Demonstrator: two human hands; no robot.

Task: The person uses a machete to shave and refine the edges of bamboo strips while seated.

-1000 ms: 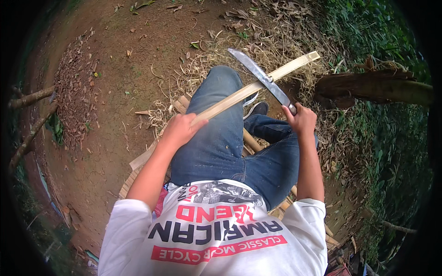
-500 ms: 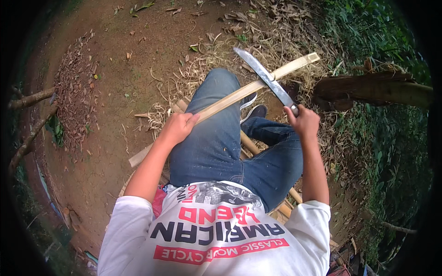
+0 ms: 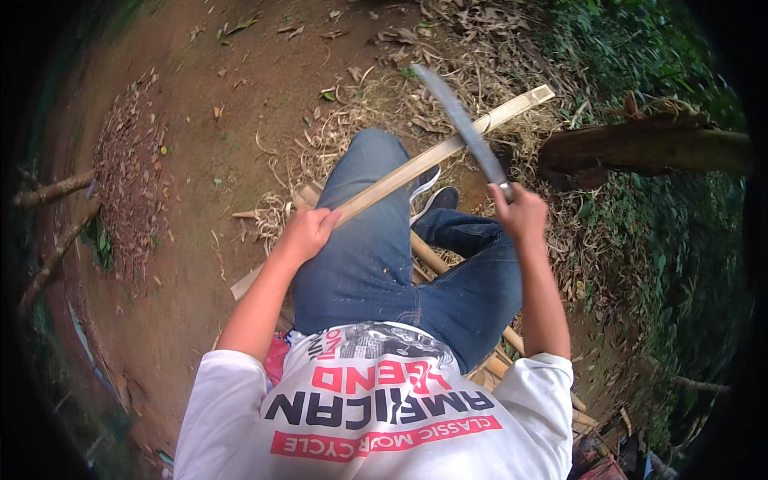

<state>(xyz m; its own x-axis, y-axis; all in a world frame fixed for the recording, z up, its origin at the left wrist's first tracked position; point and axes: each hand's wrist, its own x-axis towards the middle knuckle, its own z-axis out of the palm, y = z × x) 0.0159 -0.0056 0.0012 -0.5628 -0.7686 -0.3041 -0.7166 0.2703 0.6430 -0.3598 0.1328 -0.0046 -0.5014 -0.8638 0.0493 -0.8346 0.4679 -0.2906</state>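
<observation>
A long pale strip of split bamboo [image 3: 400, 175] lies slantwise across my left thigh, its far end out to the upper right. My left hand [image 3: 309, 234] is closed on it near the thigh, and its tail sticks out behind my left forearm. In my right hand [image 3: 522, 214], closed round the handle, is a machete [image 3: 458, 118] with a long, slightly curved blade. The blade, a little blurred, crosses the strip beyond my knee. A small shaving shows beside the blade on the strip. Whether the edge is cutting in, I cannot tell.
Curly shavings and dry leaves [image 3: 384, 100] litter the ground ahead. A thick brown log [image 3: 648, 148] lies at the right, before green plants [image 3: 680, 248]. Bamboo poles [image 3: 432, 254] show beneath my legs. Cut branches [image 3: 56, 190] stand at the far left.
The machete's tip has moved slightly farther away and the blade stands a little steeper across the strip. My left hand keeps its hold on the bamboo. The whole view has shifted slightly.
</observation>
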